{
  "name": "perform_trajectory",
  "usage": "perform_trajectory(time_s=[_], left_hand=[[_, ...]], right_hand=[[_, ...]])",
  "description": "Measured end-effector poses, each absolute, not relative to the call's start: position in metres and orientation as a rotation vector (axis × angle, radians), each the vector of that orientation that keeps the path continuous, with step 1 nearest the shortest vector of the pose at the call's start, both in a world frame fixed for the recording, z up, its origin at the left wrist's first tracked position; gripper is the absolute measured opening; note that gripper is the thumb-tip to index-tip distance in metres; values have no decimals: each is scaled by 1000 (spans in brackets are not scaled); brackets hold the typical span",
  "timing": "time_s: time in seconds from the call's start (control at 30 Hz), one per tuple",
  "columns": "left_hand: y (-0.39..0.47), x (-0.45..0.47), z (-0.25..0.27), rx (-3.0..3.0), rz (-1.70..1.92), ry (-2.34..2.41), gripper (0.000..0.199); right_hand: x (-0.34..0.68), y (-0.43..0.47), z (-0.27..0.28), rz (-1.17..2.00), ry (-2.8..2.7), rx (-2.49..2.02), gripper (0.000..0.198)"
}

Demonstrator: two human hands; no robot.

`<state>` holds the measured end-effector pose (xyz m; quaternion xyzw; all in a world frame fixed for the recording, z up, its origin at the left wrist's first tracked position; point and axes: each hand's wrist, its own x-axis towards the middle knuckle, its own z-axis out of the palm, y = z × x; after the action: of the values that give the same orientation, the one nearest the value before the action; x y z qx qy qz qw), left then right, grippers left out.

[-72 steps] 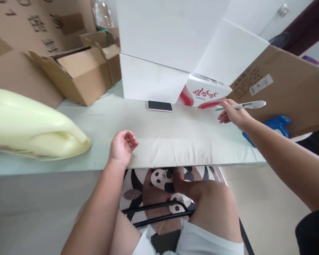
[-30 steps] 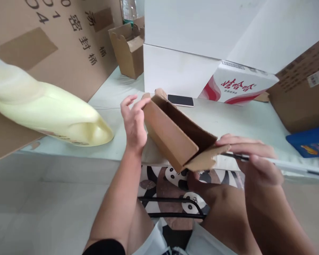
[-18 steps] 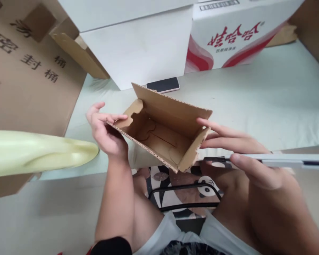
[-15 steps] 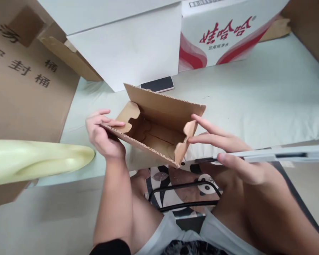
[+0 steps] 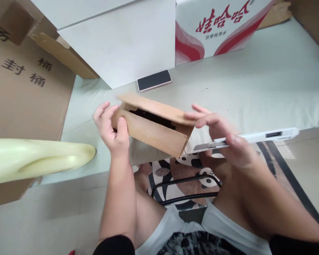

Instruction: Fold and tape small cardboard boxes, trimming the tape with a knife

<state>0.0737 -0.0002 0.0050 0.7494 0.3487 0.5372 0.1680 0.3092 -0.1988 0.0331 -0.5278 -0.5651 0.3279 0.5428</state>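
Note:
A small brown cardboard box (image 5: 154, 134) is tilted in front of me, its two long flaps folded partly inward with a dark gap between them. My left hand (image 5: 110, 125) grips its left end, the thumb lying on the near flap. At the box's right end is my right hand (image 5: 225, 136), its fingertips by the far flap, blurred a little. A white utility knife (image 5: 268, 135) is held between that hand's thumb and palm, its blade extended and pointing left beneath the box's right corner.
A phone (image 5: 154, 80) lies behind the box on the pale green cloth (image 5: 244, 88). White cartons (image 5: 122, 46) and a red-and-white carton (image 5: 215, 33) stand at the back. To the left are a large cardboard box (image 5: 23, 99) and a pale yellow rounded object (image 5: 42, 159).
The box's long flaps have swung inward, narrowing its opening. My left thumb has moved onto the near flap. The utility knife has shifted with my right hand and shows more clearly.

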Motion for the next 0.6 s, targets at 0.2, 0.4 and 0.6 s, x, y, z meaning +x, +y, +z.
perform_trajectory(time_s=[0.2,0.4,0.6], left_hand=[[8,66,5,2116,1347,965,27],[3,69,13,2085,1317,902,34],[15,59,8,1945,1383,931,33]], right_hand=[[304,-194,23,879,-1526,-1074,47],[299,-193,28,879,-1197,-1036,49],[315,-184,9,897,-758,-1253,59]])
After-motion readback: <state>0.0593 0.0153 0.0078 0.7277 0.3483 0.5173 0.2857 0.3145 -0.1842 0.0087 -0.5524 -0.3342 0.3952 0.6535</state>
